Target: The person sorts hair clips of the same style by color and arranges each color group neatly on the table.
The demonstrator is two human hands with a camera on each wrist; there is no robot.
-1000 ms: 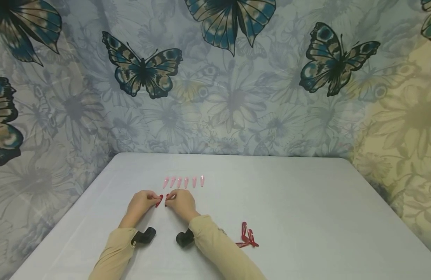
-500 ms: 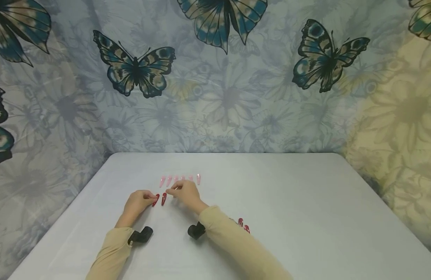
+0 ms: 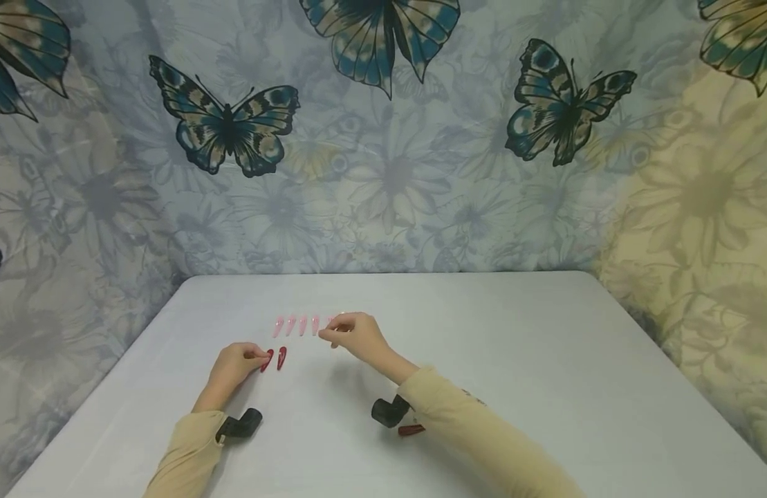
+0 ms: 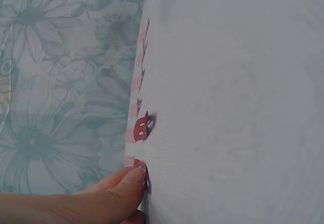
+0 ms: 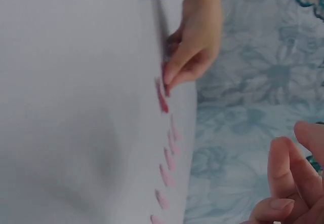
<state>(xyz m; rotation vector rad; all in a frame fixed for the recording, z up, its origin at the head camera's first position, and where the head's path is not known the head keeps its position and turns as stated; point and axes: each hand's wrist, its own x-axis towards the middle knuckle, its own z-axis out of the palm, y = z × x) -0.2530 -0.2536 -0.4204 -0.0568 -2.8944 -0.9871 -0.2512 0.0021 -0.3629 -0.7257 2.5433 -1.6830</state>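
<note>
My left hand (image 3: 232, 366) pinches a red snap hair clip (image 3: 268, 360) between thumb and finger, low at the white tabletop. A second red hair clip (image 3: 281, 358) lies just right of it, roughly parallel; in the left wrist view that clip (image 4: 140, 128) shows its cut-out slots. Behind the two runs a row of pink hair clips (image 3: 303, 325). My right hand (image 3: 358, 337) hovers above the row's right end with nothing between its fingers, hiding part of it. In the right wrist view its fingers (image 5: 280, 171) are loosely bent.
Another red hair clip (image 3: 411, 430) shows beside the right forearm, whose sleeve (image 3: 476, 422) covers the table there. Black wrist cameras (image 3: 389, 411) hang under both cuffs. Butterfly-patterned fabric (image 3: 395, 207) rises behind the table (image 3: 514, 332).
My right hand has let go of the second red clip, lifted and moved right, leaving it on the table. My left hand keeps pinching its clip. The head view has turned slightly right.
</note>
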